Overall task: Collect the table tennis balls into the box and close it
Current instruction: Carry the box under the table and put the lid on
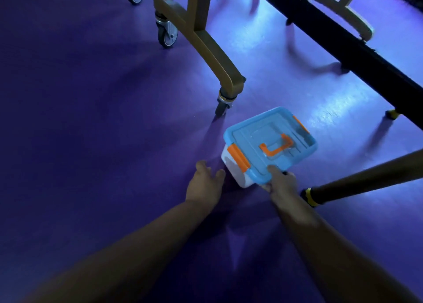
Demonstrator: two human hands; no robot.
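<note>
The box [232, 165] sits on the purple floor [91, 119], its blue lid [263, 130] on, just near of a table caster [223, 105]. My right hand [282, 184] grips the lid's near corner; my left hand [204, 184] hovers relaxed and empty, just left. No balls show. I judge opening is in hand: next, free the orange latch [238, 157].

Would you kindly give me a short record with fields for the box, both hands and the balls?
box: white, on the purple floor, blue lid on it
latches: orange; whether fastened cannot be told
left hand: open, just left of the box
right hand: grips the lid's near corner
balls: none in view
</note>
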